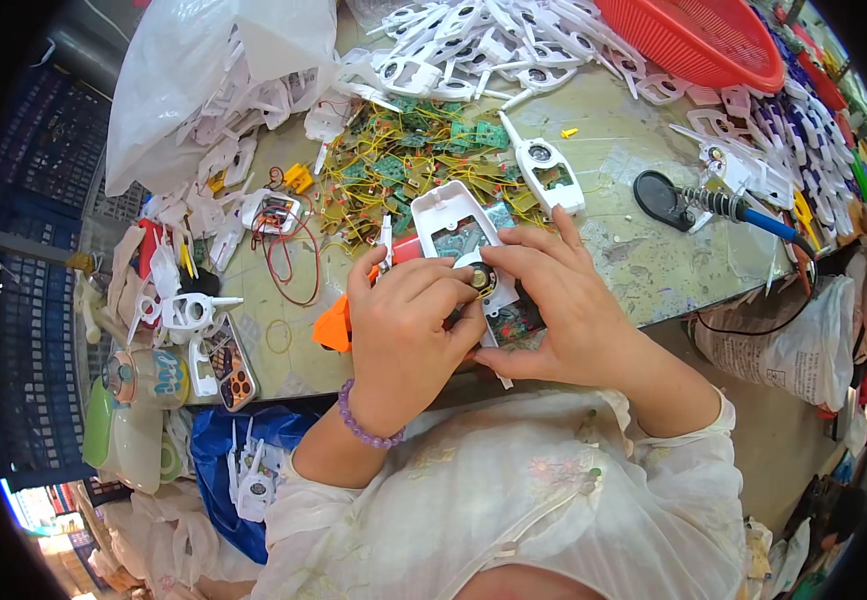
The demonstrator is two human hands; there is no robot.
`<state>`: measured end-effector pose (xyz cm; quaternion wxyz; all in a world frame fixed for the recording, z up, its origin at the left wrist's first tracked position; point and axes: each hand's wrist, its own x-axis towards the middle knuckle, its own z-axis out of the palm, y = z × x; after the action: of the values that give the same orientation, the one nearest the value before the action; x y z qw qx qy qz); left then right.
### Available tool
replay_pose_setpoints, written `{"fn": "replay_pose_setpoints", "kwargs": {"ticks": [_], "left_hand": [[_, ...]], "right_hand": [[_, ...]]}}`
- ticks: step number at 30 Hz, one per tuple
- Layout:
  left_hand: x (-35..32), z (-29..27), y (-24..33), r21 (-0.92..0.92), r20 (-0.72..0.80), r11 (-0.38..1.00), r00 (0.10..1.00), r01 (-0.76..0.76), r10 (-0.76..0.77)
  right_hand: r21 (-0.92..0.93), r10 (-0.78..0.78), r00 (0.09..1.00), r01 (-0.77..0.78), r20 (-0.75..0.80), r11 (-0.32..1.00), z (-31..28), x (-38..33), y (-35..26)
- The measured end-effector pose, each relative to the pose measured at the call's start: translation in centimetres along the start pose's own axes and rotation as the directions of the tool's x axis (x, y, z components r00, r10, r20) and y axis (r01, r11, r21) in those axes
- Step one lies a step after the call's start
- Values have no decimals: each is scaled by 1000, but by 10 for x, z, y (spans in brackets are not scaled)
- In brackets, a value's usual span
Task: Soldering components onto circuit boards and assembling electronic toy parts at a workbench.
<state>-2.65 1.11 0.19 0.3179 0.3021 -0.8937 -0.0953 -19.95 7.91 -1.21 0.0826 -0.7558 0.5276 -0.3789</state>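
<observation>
Near the table's front edge, my left hand (415, 318) and my right hand (565, 305) are both closed around one white plastic toy walkie-talkie shell (502, 298). A small round speaker (480, 277) sits in it between my fingertips. My fingers cover much of the shell. Just beyond lies a white open box (445, 207) with small parts inside. An orange-ended tool (333, 324) rests beside my left hand, partly hidden by it. Another white shell with an antenna (547, 168) lies just past my right fingertips.
Green circuit boards with yellow wires (393, 165) are heaped behind the box. White shells (493, 40) pile up at the back, near a red basket (708, 45). A soldering iron (753, 215) lies at right. A phone (228, 365) and a bottle (143, 375) stand left.
</observation>
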Motion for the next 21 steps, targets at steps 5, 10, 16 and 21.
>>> {"fn": "replay_pose_setpoints", "kwargs": {"ticks": [5, 10, 16, 21], "left_hand": [[3, 0, 2, 1, 14, 1000, 1000, 11, -11], [-2, -4, 1, 14, 7, 998, 998, 57, -57], [0, 0, 4, -17, 20, 999, 999, 47, -47], [-2, -1, -1, 9, 15, 997, 997, 72, -72]], "right_hand": [[90, 8, 988, 6, -156, 996, -6, -8, 3], [452, 395, 447, 25, -803, 892, -8, -59, 43], [366, 435, 234, -287, -869, 885, -98, -87, 94], [110, 652, 246, -884, -718, 455, -147, -82, 106]]}}
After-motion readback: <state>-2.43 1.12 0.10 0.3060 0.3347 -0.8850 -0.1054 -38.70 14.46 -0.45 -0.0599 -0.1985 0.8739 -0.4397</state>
